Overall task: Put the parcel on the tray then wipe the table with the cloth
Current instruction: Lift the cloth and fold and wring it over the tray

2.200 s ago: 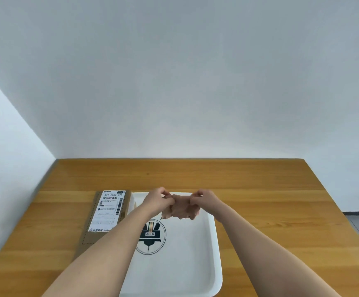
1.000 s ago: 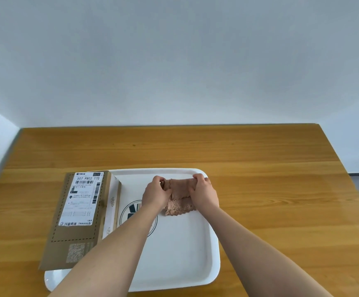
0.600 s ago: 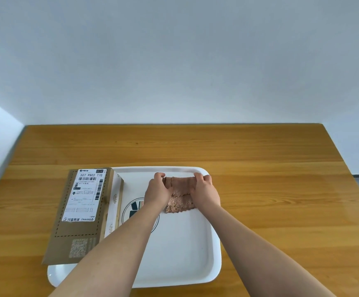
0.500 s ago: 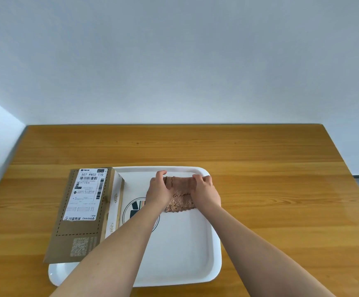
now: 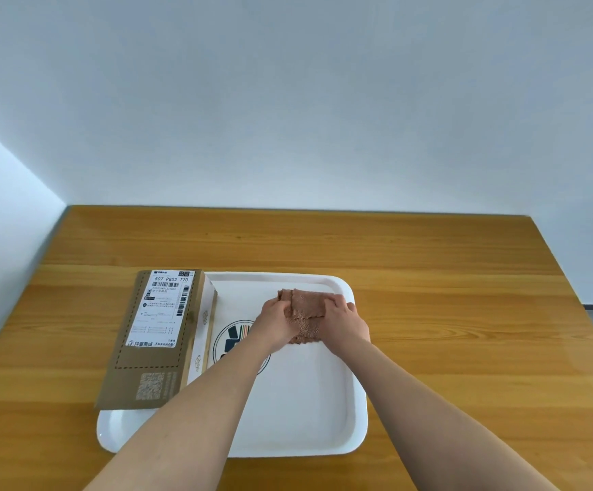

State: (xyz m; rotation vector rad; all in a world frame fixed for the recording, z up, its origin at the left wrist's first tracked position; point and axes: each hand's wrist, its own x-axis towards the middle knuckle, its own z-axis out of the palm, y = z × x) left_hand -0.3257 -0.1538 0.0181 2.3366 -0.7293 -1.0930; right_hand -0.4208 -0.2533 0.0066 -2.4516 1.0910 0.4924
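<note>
Soft, even daylight is brightening my view, strongest at the left wall (image 5: 1,221), casting only faint shadows under my arms, while wide-angle distortion is bending the table (image 5: 465,313) edges outward.

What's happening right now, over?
Left hand and right hand both on brown cloth, over white tray. Parcel on tray's left side. Table unwiped.

Left hand (image 5: 275,324) and right hand (image 5: 343,322) press a folded brown cloth (image 5: 304,313) onto the white tray (image 5: 353,402) beside the parcel (image 5: 160,334).
</note>
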